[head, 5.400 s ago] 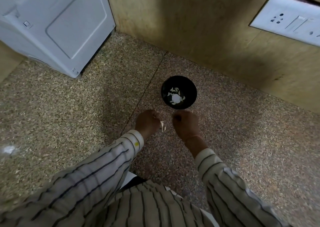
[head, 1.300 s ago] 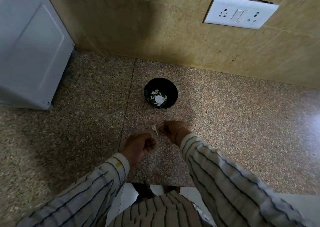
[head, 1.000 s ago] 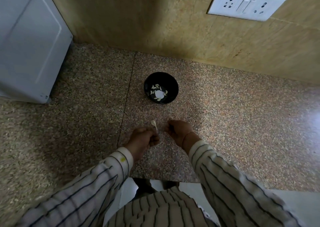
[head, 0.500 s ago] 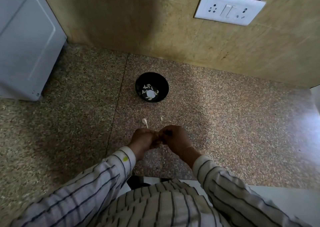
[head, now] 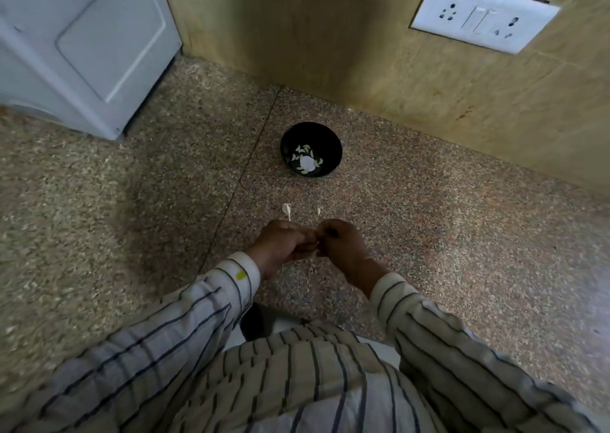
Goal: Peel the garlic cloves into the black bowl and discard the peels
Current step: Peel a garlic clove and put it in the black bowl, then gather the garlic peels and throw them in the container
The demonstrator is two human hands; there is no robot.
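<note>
Bowl (head: 333, 142) beyond hands (head: 315, 243), peels (head: 286, 209) between

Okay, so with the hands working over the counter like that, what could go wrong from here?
The left hand and right hand work short of the black bowl, so a freed clove could drop onto the granite counter instead. Two loose peel scraps already lie between hands and bowl; more may scatter and could get swept in with the peeled cloves. What the fingers hold is hidden, so this is a guess.
</note>
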